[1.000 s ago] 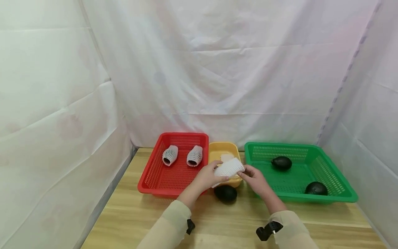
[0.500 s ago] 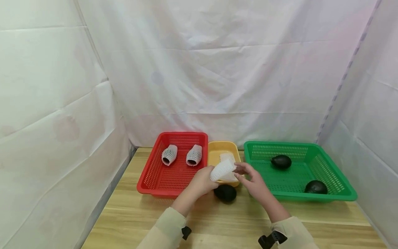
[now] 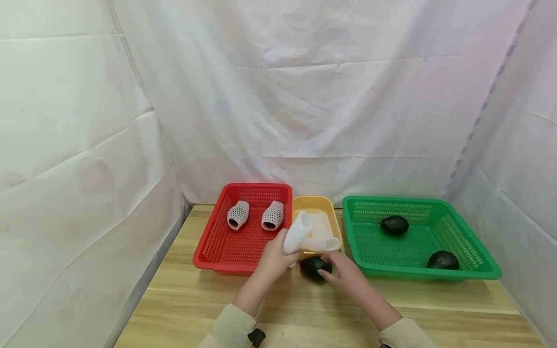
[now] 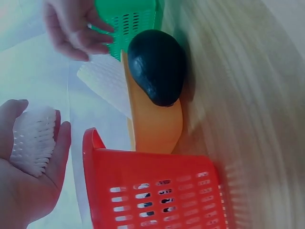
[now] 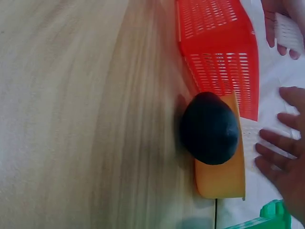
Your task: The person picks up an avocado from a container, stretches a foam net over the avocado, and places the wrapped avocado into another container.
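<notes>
My left hand (image 3: 271, 261) grips a white foam net sleeve (image 3: 298, 234), its free end tilted up over the yellow tray. In the left wrist view the sleeve (image 4: 34, 140) sits between thumb and fingers. A dark avocado (image 3: 311, 268) lies on the wooden table in front of the tray. My right hand (image 3: 348, 275) is beside that fruit, overlapping its right side in the head view. Seen from the right wrist, the right hand's fingers (image 5: 276, 142) are spread and apart from the avocado (image 5: 209, 129).
The red basket (image 3: 217, 258) on the left holds two avocados in net sleeves (image 3: 273, 216). More foam sleeves (image 3: 321, 243) lie in the yellow tray (image 3: 298, 205). On the right, a green basket (image 3: 417, 274) holds two bare avocados (image 3: 395, 225). White curtains surround the table.
My right hand has left the sleeve and moved down to the avocado by the tray. My left hand has shifted left, and the sleeve it holds now points more upward.
</notes>
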`<state>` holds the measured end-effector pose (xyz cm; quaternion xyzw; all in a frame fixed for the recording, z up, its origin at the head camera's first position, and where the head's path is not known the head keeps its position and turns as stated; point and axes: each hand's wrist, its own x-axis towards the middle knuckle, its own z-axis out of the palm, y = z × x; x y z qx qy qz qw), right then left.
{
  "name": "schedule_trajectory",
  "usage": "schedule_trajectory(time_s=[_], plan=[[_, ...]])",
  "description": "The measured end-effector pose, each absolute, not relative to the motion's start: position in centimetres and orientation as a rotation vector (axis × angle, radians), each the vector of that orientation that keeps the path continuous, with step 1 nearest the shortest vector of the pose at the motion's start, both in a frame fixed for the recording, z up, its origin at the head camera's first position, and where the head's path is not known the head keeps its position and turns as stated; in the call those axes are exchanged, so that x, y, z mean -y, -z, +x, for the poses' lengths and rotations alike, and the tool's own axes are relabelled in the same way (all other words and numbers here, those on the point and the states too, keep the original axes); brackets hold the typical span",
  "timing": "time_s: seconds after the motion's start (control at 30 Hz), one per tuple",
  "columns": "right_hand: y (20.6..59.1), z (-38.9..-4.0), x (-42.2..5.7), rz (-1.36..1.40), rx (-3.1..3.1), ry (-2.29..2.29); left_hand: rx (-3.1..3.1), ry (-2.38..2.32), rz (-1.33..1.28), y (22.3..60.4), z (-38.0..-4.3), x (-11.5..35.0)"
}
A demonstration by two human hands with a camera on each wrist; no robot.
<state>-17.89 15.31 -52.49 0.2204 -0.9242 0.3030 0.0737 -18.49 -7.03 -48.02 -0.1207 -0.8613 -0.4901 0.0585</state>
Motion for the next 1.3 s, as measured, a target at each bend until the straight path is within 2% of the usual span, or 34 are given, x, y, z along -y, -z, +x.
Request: schedule_trajectory(time_s=[0.33, 0.47, 0.87, 1.1, 1.3], plan=[[55.9, -18.7, -15.3, 0.298, 2.974, -1.126, 2.536, 1.554, -0.354, 49.2, -18.0, 7.2], [56.9, -19.1, -15.4, 0.243, 2.919, -1.277, 2.519, 1.627, -0.351, 49.4, -17.8, 7.2], [57.6, -18.4, -16.0, 0.321, 2.792, -1.472, 2.536, 1.489, -0.354, 50.1, -17.5, 7.1], [58.0, -17.8, -16.2, 0.356, 2.763, -1.501, 2.471, 1.737, -0.339, 50.0, -17.2, 6.9], [58.0, -17.1, -16.1, 0.446, 2.766, -1.527, 2.467, 1.618, -0.289, 50.0, -17.2, 7.0]])
